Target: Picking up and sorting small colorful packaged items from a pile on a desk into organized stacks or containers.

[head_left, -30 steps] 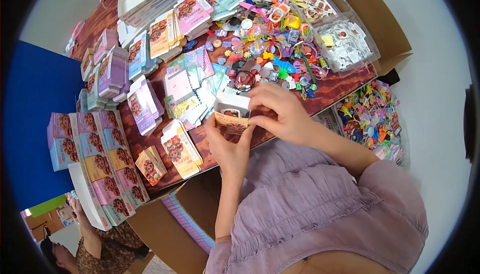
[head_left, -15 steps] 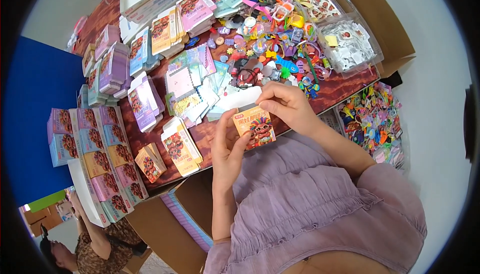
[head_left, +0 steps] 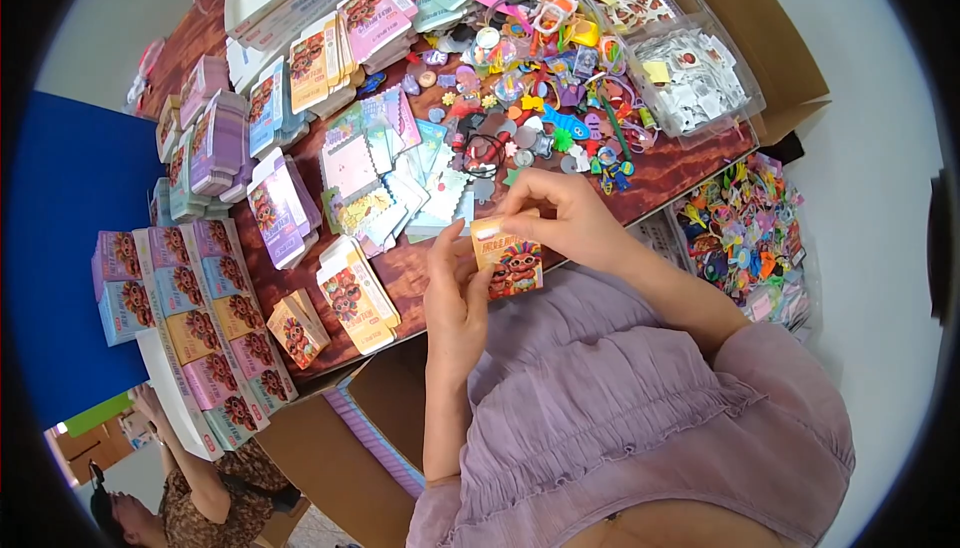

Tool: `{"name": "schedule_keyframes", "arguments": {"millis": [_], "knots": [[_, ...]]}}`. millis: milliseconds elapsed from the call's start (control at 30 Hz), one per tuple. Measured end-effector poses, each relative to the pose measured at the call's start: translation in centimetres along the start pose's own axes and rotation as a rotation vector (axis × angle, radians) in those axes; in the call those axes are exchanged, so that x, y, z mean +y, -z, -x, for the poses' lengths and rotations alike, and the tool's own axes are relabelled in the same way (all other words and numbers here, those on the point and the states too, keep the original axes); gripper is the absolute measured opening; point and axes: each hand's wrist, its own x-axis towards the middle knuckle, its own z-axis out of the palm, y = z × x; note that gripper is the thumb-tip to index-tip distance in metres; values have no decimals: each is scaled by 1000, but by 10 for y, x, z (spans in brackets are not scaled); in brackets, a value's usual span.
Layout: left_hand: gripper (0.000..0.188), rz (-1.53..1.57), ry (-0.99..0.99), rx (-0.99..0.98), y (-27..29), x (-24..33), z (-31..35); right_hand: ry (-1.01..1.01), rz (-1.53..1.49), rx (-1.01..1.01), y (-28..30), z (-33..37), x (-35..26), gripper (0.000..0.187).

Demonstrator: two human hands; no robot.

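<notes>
A small orange-yellow cardboard box (head_left: 516,266) with a colourful cartoon print is held in front of me at the table's near edge. My left hand (head_left: 456,293) grips its left side, thumb on the front face. My right hand (head_left: 560,218) has its fingers closed at the box's top edge, where the flap is down. Left of my hands, a stack of flat yellow boxes (head_left: 357,298) lies beside a small orange box (head_left: 298,328). Beyond my hands are pale printed cards (head_left: 350,168) and a heap of small colourful trinkets (head_left: 540,78).
Stacks of flat purple boxes (head_left: 220,143) and pink ones (head_left: 376,13) line the far left. Filled display trays (head_left: 210,323) stand at left. A clear plastic bin (head_left: 695,83) holds white packets. An open carton (head_left: 340,448) sits below the table, and another person (head_left: 205,493) is at lower left.
The white top flap that stood raised from the box is now folded down. My right hand has moved slightly left and down over the top edge. The view has shifted slightly.
</notes>
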Motion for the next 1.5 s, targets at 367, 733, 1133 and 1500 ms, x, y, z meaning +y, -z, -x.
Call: {"name": "schedule_keyframes", "arguments": {"millis": [367, 733, 1133, 1500], "knots": [[60, 29, 83, -8, 1, 3, 7, 122, 340, -120, 13, 1, -12, 16], [42, -46, 61, -5, 19, -6, 15, 261, 333, -99, -7, 2, 8, 20], [36, -813, 221, 956, 198, -29, 59, 605, 1033, -266, -175, -68, 37, 60], [47, -76, -454, 920, 226, 119, 89, 655, 1065, -325, -179, -83, 49, 65]]}}
